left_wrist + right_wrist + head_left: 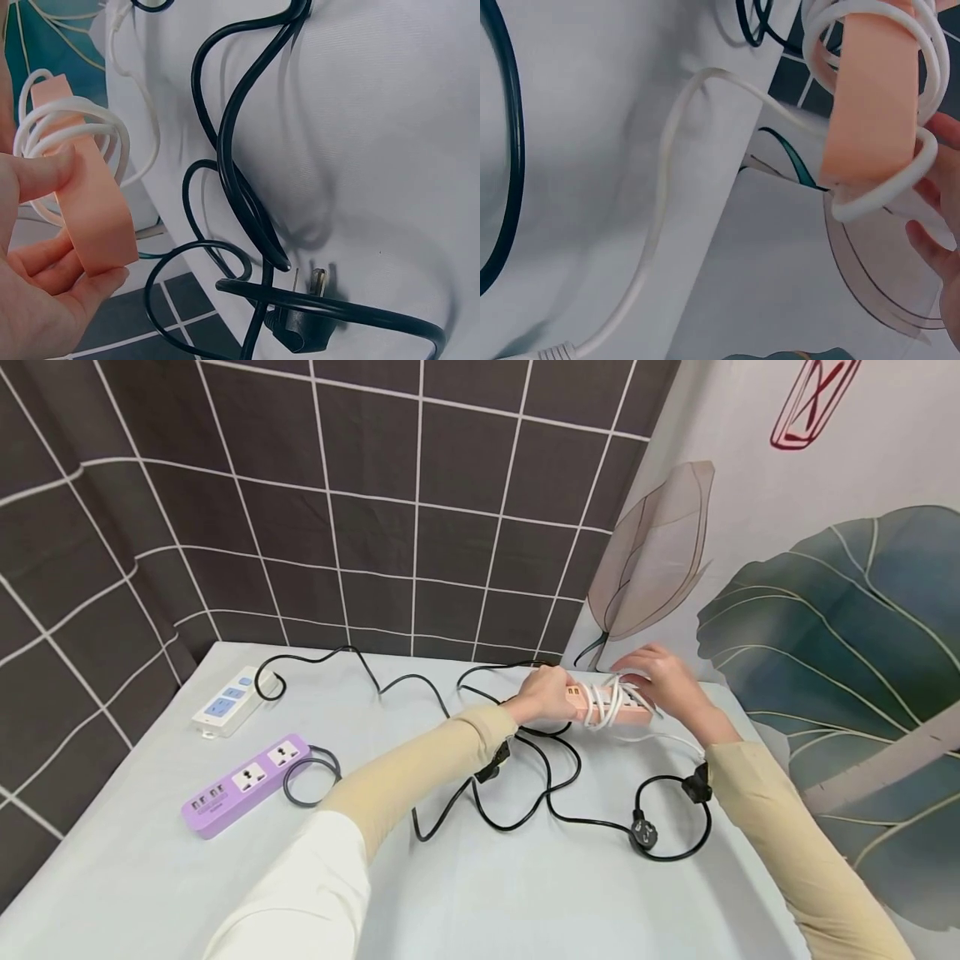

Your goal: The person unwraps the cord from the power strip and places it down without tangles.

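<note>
My left hand (543,695) grips one end of a peach power strip (636,718) above the table's far right side. In the left wrist view, thumb and fingers close around the strip's body (97,206). A white cord (934,45) is wound in several loops around the strip. At the strip's other end is my right hand (666,683), its fingers spread beside the loops. The right wrist view shows a gap between its thumb and the strip; whether a fingertip touches the cord, I cannot tell. From that end the cord's loose length hangs to the table.
Black cords (551,793) sprawl across the table (450,902), with a black plug (643,833) at right. A purple power strip (243,785) and a white power strip with blue sockets (228,702) lie at left. Tiled-pattern cloth (367,527) hangs behind.
</note>
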